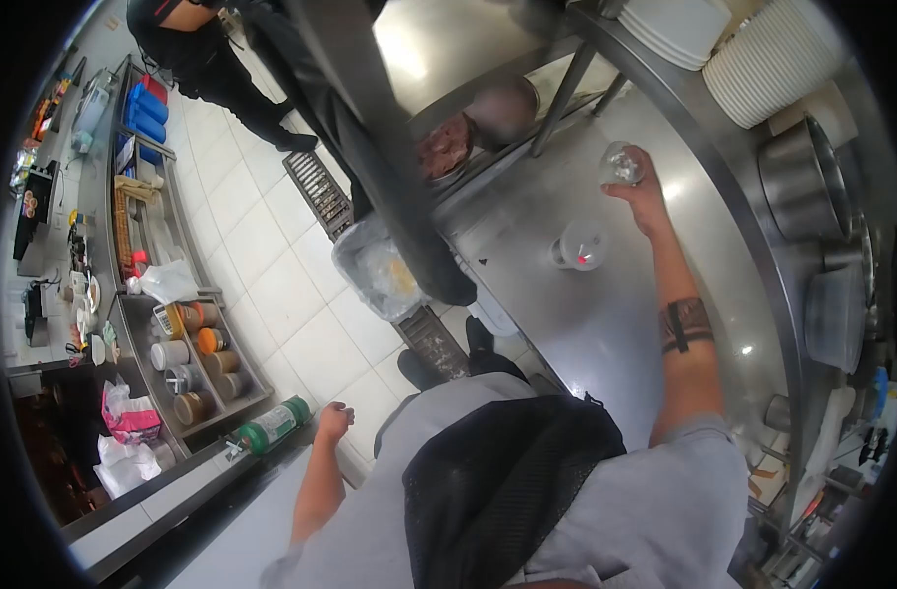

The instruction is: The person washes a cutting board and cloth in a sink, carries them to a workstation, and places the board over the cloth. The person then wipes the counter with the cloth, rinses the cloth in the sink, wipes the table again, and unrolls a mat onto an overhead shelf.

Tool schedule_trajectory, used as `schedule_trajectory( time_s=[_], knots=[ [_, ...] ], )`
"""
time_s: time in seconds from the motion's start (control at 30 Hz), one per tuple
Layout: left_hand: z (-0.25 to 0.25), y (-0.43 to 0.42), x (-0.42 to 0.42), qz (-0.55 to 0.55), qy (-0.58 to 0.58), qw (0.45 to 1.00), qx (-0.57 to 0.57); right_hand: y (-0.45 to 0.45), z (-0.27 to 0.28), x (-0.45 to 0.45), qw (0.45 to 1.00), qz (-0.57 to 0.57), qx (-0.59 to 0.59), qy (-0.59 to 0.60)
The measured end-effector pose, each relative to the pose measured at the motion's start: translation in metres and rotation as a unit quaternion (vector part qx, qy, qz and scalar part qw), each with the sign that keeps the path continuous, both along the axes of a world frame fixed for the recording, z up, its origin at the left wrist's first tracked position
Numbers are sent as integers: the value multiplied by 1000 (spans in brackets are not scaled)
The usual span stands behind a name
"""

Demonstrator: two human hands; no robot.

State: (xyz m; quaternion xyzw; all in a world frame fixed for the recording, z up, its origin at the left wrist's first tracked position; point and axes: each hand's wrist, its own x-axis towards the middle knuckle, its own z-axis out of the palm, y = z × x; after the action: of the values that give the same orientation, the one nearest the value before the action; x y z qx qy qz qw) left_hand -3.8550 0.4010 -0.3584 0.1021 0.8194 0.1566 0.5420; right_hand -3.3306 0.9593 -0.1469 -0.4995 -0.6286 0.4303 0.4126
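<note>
My right hand (640,192) is out over the steel counter (605,324), its fingers wrapped round a small clear cup (622,163) with something whitish in it. A second clear cup (578,245) with a small red spot stands on the counter, apart from the hand. My left hand (336,420) hangs low at my side over the floor, fingers curled in and nothing visible in them. Nearest to it is a green bottle (274,424) with a white label, lying on its side by the edge of the other counter.
Stacked white plates (772,59) and a steel pot (804,182) sit on a shelf along the right. Reddish meat (446,147) lies at the counter's far end. A lined bin (380,270) stands on the floor. Another person in black (208,69) is at upper left, near spice jars (213,341).
</note>
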Motion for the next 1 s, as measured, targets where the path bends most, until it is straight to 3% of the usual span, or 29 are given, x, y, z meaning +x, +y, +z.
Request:
schedule_trajectory(
  time_s=[0.07,0.17,0.4,0.5,0.63,0.67,0.7,0.73,0.77,0.8,0.93,0.97,1.0],
  knots=[
    [5,13,4,-7,3,1000,5,21,-46,10,998,-11,-64,25],
    [20,33,14,-65,59,996,-1,43,-93,5,999,6,-50,12],
    [34,53,19,-113,79,989,50,67,-111,-23,1000,-16,-22,7],
    [15,53,4,-137,72,986,58,61,-163,6,996,-78,-27,31],
    [43,80,2,-233,83,969,22,-40,-166,43,975,-195,-71,76],
    [28,77,-13,-291,53,955,22,-81,-156,47,967,-235,-75,67],
    [6,66,-33,-269,-2,962,52,-119,-154,58,958,-239,-121,104],
    [-101,41,-84,-643,84,729,219,-158,-153,65,945,-244,-165,144],
    [-106,56,-98,-766,96,570,282,-203,-147,64,939,-273,-171,119],
    [-112,65,-111,-791,81,526,301,-251,-140,60,931,-304,-180,95],
    [-96,118,-142,-764,-12,615,196,-430,-119,41,900,-357,-251,12],
    [-91,132,-147,-747,-33,645,158,-469,-132,45,923,-254,-208,-199],
    [-85,145,-152,-705,-65,698,112,-507,-138,45,892,-132,-162,-400]
  ],
)
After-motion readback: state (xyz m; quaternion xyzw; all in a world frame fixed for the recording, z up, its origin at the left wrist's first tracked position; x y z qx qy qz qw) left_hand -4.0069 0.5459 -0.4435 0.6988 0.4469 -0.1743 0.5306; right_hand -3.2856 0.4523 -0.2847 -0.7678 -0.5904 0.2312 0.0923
